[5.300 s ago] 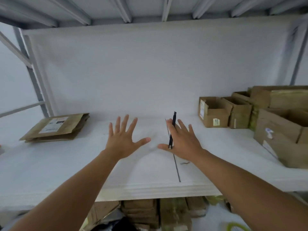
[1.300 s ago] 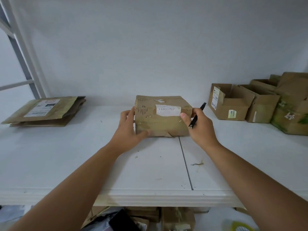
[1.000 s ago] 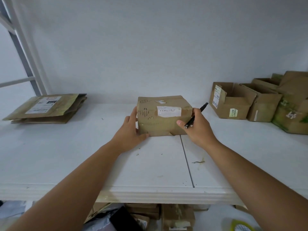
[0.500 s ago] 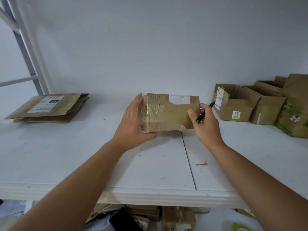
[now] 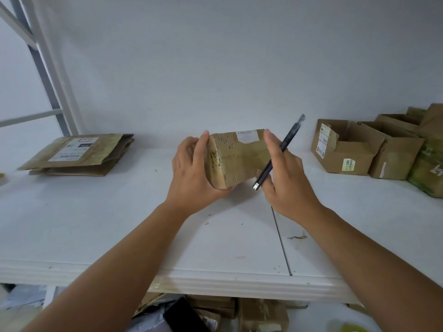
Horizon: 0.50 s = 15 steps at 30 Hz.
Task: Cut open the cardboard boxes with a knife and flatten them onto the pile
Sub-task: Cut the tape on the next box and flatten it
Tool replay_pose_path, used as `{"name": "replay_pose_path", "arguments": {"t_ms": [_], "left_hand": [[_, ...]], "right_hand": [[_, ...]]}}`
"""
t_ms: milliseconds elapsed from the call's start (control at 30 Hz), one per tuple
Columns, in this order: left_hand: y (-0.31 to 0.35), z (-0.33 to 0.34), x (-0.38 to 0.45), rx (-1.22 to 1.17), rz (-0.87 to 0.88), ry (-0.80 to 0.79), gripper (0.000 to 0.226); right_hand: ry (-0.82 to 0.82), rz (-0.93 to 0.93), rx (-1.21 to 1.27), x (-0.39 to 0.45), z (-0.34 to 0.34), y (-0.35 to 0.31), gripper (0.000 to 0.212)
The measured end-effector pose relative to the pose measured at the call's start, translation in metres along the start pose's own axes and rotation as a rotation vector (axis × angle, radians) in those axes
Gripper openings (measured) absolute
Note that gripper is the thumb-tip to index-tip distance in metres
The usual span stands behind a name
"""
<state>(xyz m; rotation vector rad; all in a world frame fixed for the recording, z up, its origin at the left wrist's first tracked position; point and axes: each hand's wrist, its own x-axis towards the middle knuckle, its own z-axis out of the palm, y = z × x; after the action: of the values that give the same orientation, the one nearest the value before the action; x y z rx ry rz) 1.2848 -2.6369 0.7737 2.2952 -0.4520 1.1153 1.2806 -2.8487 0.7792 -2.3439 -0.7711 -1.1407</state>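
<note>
From the head view, the person holds a small taped cardboard box (image 5: 236,159) just above the white shelf (image 5: 96,224), turned so one corner edge faces them. The left hand (image 5: 194,171) wraps its fingers (image 5: 200,149) round the box's left end and carries its weight from below. The right hand (image 5: 285,173) rests against the box's right side with the fingers fairly straight, while the thumb and forefinger pinch a slim black knife (image 5: 278,152) that slants up and away to the right; its tip is blurred, so I cannot tell whether a blade is out. The box looks sealed, with clear tape over its seams and a white label on top, so I judge the step in hand to be turning it to find a seam to cut. The next move would call for steadying the box, on the shelf or firmly in the left hand, and bringing the knife tip onto the tape line, clear of the holding fingers. To the left lies the pile of flattened boxes (image 5: 76,152), well apart. To the right stand several open boxes (image 5: 345,149) touching one another; the nearest shows a bare inside wall, though its floor is hidden. More cardboard sits under the shelf.
</note>
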Motion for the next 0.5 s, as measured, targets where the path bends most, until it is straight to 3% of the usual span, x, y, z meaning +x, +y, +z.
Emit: {"name": "replay_pose_path", "arguments": {"t_ms": [133, 333, 500], "left_hand": [[0.001, 0.001, 0.0, 0.058, 0.049, -0.004, 0.118], [0.002, 0.004, 0.002, 0.131, 0.041, -0.006, 0.118], [0.006, 0.002, 0.005, 0.158, -0.021, 0.153, 0.119]], "right_hand": [[0.114, -0.177, -0.09, 0.002, 0.001, -0.002, 0.047], [0.186, -0.252, 0.021, 0.001, -0.001, -0.012, 0.056], [0.322, -0.322, 0.097, 0.003, -0.003, -0.022, 0.044]]}}
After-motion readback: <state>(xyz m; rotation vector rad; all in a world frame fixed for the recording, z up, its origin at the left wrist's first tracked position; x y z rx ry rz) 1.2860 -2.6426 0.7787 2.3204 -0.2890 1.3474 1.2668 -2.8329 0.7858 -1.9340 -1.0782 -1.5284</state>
